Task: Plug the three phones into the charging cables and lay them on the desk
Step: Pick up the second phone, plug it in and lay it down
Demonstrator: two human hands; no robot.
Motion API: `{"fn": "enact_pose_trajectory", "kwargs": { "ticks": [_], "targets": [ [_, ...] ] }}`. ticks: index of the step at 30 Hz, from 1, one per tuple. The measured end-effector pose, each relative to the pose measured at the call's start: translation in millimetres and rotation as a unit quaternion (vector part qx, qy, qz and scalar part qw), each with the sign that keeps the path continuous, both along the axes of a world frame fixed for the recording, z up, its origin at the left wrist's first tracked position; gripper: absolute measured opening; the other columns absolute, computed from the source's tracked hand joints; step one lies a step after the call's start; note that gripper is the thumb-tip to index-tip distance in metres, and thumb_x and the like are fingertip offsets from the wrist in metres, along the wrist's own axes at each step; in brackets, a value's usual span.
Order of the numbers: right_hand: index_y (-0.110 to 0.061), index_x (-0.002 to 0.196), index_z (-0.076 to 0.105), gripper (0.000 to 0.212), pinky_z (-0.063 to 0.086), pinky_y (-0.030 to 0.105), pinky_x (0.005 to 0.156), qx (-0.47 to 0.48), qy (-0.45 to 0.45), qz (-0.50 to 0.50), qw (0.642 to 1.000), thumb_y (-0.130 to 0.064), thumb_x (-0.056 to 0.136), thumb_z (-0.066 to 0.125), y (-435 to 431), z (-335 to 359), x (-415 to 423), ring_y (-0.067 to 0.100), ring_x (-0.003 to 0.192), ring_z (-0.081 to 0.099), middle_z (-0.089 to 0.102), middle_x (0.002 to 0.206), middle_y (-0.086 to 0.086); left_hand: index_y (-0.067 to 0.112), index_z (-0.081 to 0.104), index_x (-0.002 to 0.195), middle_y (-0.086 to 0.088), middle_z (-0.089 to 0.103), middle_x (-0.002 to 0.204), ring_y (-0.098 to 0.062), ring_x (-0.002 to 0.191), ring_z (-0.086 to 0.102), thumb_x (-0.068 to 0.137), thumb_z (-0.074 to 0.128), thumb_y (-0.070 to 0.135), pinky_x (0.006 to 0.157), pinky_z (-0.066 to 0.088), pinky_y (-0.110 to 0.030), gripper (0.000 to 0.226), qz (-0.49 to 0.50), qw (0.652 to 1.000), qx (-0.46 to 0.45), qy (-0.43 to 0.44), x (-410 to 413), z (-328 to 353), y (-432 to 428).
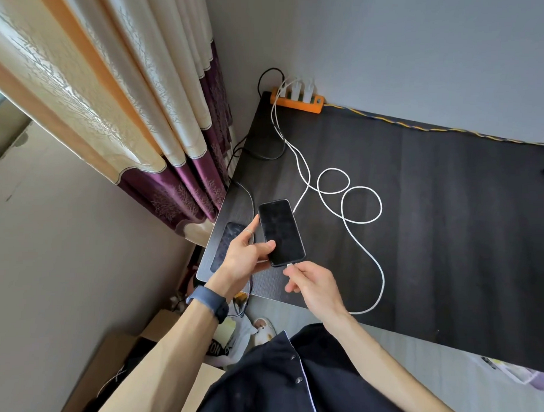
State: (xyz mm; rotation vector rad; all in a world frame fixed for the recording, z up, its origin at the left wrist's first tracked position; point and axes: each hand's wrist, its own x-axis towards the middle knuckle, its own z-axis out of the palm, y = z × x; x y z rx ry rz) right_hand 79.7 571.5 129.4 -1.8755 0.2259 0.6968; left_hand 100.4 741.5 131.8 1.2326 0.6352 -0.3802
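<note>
- The left hand (244, 257) holds a dark phone (281, 232) above the near left corner of the bench (433, 236), fingers wrapped round its lower edge.
- The right hand (315, 286) pinches the plug of a white cable (361, 206) with narrowed fingers, right at the phone's bottom port.
- A second phone (227, 242) lies flat by the bench's left edge.
- The cable loops back to an orange power strip (297, 101) at the wall.

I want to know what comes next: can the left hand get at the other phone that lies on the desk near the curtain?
Probably not yet. The left hand is holding the black phone and hangs right above the second phone, so nothing blocks the way, but it must first put its phone down.
</note>
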Motion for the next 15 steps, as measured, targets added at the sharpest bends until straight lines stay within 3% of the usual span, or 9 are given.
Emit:
{"fn": "enact_pose_trajectory", "kwargs": {
  "ticks": [2, 4, 6, 9, 12, 15],
  "targets": [
    [-0.019, 0.091, 0.076, 0.034, 0.050, 0.034, 0.092, -0.013, 0.023, 0.051, 0.998, -0.046, 0.095, 0.056, -7, -6, 3, 0.008, 0.092, 0.068, 0.077, 0.086, -0.009, 0.035, 0.038, 0.151, -0.013, 0.074, 0.115, -0.029, 0.098, 0.074, 0.093, 0.058, -0.004, 0.074, 0.062, -0.034, 0.072, -0.004, 1.000, -0.004, 0.013, 1, -3, 9],
    [-0.019, 0.098, 0.075, 0.038, 0.047, 0.035, 0.095, -0.055, 0.031, 0.032, 0.997, -0.051, 0.096, 0.053, -13, -20, 5, 0.011, 0.102, 0.065, 0.075, 0.102, -0.008, 0.036, 0.040, 0.149, -0.011, 0.072, 0.119, -0.032, 0.104, 0.071, 0.093, 0.056, -0.006, 0.069, 0.061, -0.033, 0.072, -0.020, 0.999, 0.002, 0.026, 1, -7, 17],
    [-0.013, 0.113, 0.068, 0.049, 0.049, 0.037, 0.094, -0.127, 0.069, 0.002, 0.989, -0.056, 0.093, 0.053, -19, -44, 5, 0.018, 0.103, 0.062, 0.069, 0.115, 0.001, 0.037, 0.043, 0.146, -0.007, 0.072, 0.112, -0.024, 0.093, 0.073, 0.093, 0.054, -0.007, 0.067, 0.061, -0.030, 0.070, -0.040, 0.998, 0.016, 0.041, -2, -12, 23],
    [-0.013, 0.128, 0.052, 0.073, 0.059, 0.039, 0.088, -0.142, 0.192, 0.002, 0.971, -0.068, 0.081, 0.061, -18, -75, -4, 0.023, 0.108, 0.063, 0.061, 0.124, 0.004, 0.038, 0.044, 0.145, -0.002, 0.072, 0.103, -0.015, 0.081, 0.072, 0.092, 0.055, -0.008, 0.069, 0.061, -0.032, 0.070, -0.062, 0.995, 0.039, 0.071, -8, -27, 29],
    [-0.013, 0.124, 0.050, 0.067, 0.055, 0.038, 0.087, -0.266, 0.122, 0.091, 0.952, -0.064, 0.083, 0.062, -10, -95, -8, 0.029, 0.114, 0.064, 0.064, 0.126, 0.006, 0.034, 0.042, 0.147, -0.008, 0.071, 0.114, -0.025, 0.096, 0.071, 0.093, 0.053, -0.010, 0.086, 0.060, -0.044, 0.071, -0.078, 0.991, 0.067, 0.087, -12, -40, 29],
    [-0.014, 0.116, 0.054, 0.052, 0.052, 0.040, 0.086, -0.344, 0.060, 0.138, 0.927, -0.059, 0.089, 0.059, -1, -102, -1, 0.035, 0.112, 0.065, 0.069, 0.119, 0.010, 0.034, 0.039, 0.148, -0.014, 0.070, 0.101, -0.027, 0.096, 0.067, 0.094, 0.051, -0.011, 0.094, 0.055, -0.044, 0.071, -0.100, 0.984, 0.106, 0.100, -12, -52, 28]
  ]
}}
